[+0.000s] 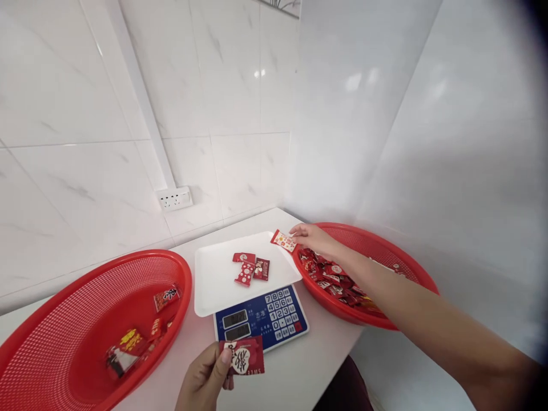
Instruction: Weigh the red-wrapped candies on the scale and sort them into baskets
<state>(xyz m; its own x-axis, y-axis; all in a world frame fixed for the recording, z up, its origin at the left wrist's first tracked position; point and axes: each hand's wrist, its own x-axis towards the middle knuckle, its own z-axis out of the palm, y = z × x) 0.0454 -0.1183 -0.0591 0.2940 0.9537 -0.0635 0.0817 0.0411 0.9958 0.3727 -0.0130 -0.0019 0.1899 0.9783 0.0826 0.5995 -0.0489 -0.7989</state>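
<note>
My right hand (pixel 311 236) reaches out over the near rim of the right red basket (pixel 385 245) and pinches a small red and white candy packet (pixel 283 240) above the far right corner of the white scale tray (pixel 214 279). Three red candy packets (pixel 250 268) lie on that tray. The tray sits on a blue digital scale (pixel 265 317) with a keypad. My left hand (pixel 204 379) is low in front of the scale, closed on a larger dark red packet (pixel 245 357) between thumb and fingers.
The right basket holds several red candy packets (pixel 334 279). A left red basket (pixel 85 319) holds a few packets near its bottom. White tiled walls meet in a corner behind; a wall socket (pixel 174 198) sits above the white counter (pixel 295 365).
</note>
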